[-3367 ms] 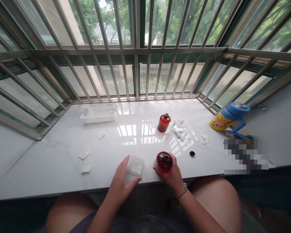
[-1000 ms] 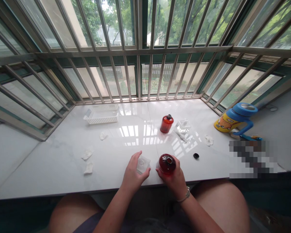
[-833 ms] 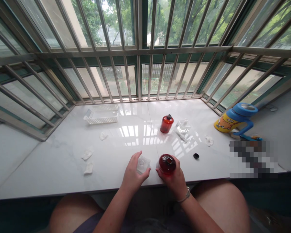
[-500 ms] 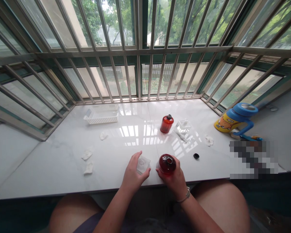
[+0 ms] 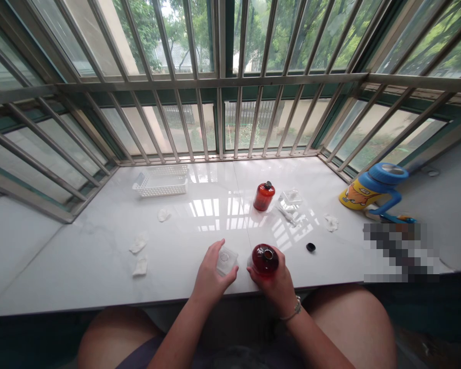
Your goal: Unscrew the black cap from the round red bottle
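My left hand (image 5: 214, 274) curls around a small clear square container (image 5: 227, 260) near the counter's front edge, thumb on one side and fingers on the other. To its right, my right hand (image 5: 275, 283) grips a dark red translucent bottle (image 5: 265, 259) that stands without a cap, its round mouth facing up. A black cap (image 5: 311, 247) lies on the counter to the right of that bottle. Farther back stands a second red bottle (image 5: 264, 197) with a black cap on. Beside it sit a clear square container (image 5: 291, 199) and a clear dropper-like piece (image 5: 287, 214).
A white perforated basket (image 5: 161, 187) is at the back left. Crumpled white tissues (image 5: 140, 267) lie on the left, another tissue (image 5: 331, 222) on the right. A blue and yellow water bottle (image 5: 372, 187) stands at the right, near a blurred-out patch. Metal bars (image 5: 218, 123) line the window behind.
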`<state>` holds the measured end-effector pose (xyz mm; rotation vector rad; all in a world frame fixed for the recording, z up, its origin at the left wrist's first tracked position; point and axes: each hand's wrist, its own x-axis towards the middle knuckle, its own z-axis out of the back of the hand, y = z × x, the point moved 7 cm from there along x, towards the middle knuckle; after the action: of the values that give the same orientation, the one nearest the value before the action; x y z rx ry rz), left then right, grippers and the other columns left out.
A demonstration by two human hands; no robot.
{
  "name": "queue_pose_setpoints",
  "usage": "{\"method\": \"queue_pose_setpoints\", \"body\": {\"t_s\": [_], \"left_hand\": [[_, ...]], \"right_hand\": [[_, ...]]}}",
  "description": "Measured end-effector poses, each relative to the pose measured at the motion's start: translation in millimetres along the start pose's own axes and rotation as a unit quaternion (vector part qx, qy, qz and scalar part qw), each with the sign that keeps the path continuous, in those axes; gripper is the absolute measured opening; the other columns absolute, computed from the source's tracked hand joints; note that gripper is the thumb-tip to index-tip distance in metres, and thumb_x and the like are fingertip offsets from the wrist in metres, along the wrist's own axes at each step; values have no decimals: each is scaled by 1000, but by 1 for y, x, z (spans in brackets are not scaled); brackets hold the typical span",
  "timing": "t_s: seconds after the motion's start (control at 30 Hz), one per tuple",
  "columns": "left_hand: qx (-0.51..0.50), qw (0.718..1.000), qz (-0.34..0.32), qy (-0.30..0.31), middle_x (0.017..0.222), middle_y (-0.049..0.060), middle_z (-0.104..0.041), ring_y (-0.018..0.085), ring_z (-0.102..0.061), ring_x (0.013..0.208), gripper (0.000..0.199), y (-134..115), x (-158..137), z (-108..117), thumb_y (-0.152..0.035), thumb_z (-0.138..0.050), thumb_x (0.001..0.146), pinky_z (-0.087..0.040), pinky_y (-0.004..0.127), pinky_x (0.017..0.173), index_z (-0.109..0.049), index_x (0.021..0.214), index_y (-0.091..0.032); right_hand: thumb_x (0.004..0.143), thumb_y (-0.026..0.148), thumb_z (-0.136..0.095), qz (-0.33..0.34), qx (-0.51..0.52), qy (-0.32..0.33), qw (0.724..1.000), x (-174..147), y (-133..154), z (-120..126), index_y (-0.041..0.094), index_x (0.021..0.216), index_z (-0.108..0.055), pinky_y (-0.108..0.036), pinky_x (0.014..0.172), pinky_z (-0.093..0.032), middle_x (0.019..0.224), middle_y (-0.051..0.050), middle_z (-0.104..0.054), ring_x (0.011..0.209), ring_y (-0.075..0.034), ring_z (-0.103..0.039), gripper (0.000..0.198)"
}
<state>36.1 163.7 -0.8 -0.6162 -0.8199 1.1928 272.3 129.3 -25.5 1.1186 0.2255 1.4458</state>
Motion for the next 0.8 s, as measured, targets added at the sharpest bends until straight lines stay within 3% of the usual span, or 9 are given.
{"method": "queue_pose_setpoints", "body": {"t_s": [0.8], "left_hand": [[-4, 1000, -7, 1, 156, 13, -57, 32, -55, 147, 71, 2, 0, -1, -29, -77, 88, -46, 54, 126, -49, 153, -26]], "right_hand": [[83, 62, -83, 7, -5, -5, 1000, 1, 2, 1, 21, 146, -47, -49, 94, -67, 130, -18, -71, 116, -34, -76, 83]]}}
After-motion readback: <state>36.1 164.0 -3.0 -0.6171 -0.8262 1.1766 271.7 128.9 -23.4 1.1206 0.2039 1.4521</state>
